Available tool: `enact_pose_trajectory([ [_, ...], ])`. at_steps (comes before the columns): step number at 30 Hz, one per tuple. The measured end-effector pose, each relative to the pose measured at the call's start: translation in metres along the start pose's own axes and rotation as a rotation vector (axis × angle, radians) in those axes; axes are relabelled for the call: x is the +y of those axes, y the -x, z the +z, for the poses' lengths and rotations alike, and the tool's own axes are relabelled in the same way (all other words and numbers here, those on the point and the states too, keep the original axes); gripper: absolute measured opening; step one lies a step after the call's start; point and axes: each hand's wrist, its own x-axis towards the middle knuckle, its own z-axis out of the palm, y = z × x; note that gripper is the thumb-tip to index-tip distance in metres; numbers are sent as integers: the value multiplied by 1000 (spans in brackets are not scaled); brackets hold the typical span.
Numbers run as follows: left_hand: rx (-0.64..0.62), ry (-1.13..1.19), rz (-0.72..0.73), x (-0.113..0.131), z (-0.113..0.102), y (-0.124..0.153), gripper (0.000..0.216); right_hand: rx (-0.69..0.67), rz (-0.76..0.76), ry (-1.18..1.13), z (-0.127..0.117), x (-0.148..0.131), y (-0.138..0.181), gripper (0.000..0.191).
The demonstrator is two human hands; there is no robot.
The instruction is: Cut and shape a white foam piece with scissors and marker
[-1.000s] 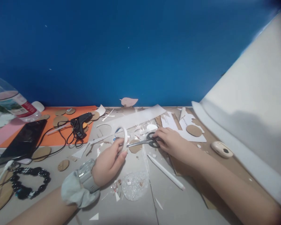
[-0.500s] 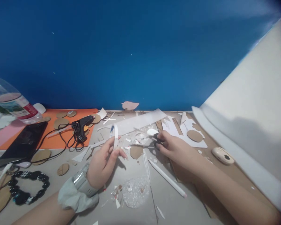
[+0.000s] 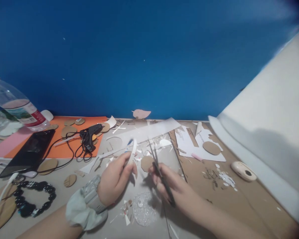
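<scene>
My left hand (image 3: 118,177) pinches a thin white round piece (image 3: 133,152) with some blue on its face, held nearly edge-on between thumb and fingers. In my right hand (image 3: 168,182) is a pair of scissors (image 3: 162,181) with dark handles, its blades pointing up and away from me. The blades are apart from the white piece and look slightly blurred. Between the hands a small many-sided cardboard piece (image 3: 146,163) lies on the table. Nearer to me is a clear glittery disc (image 3: 144,209), partly shaded by my right hand.
A black glue gun (image 3: 89,134) rests on orange paper (image 3: 67,149) at the left, near a phone (image 3: 27,152), a tilted bottle (image 3: 25,113) and a beaded bracelet (image 3: 35,199). Paper scraps, cardboard circles (image 3: 211,148), small white dots (image 3: 226,179) and a cream device (image 3: 243,171) lie around.
My right hand has drawn back toward me and lifted the scissors upright. The left hand's white piece has turned more edge-on. The white pen is out of sight.
</scene>
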Motion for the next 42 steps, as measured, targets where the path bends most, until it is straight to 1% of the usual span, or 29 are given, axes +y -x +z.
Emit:
enact_pose_trajectory([
  [2,-38,-49,15,2,0,1,24,75,-66,248,-6,4,-3,30],
  [4,-64,-48,27,1,1,2,24,128,-123,433,-11,7,-6,35],
  [7,-73,-22,39,-2,2,4,27,144,-152,606,-15,9,-8,30],
  [10,-77,-22,55,-5,3,4,28,125,-132,705,-13,7,-8,28],
  [15,-138,-31,-22,-2,2,1,26,116,-131,774,-8,4,-7,25],
  [18,-168,-2,-33,-3,1,1,26,127,-114,803,-7,4,-8,20],
  [23,-146,-48,-45,-7,2,3,26,133,-28,845,-7,4,-8,18],
  [26,-149,-77,-54,-6,3,2,26,132,-1,865,-6,5,-7,16],
  [31,-191,-88,-52,-3,1,-1,28,140,8,906,-7,6,-6,19],
  [38,-210,-110,0,-3,0,-3,21,150,-30,1036,-10,11,-7,19],
  [42,-236,-85,-27,-2,-1,-4,23,147,-30,1061,-10,10,-8,19],
])
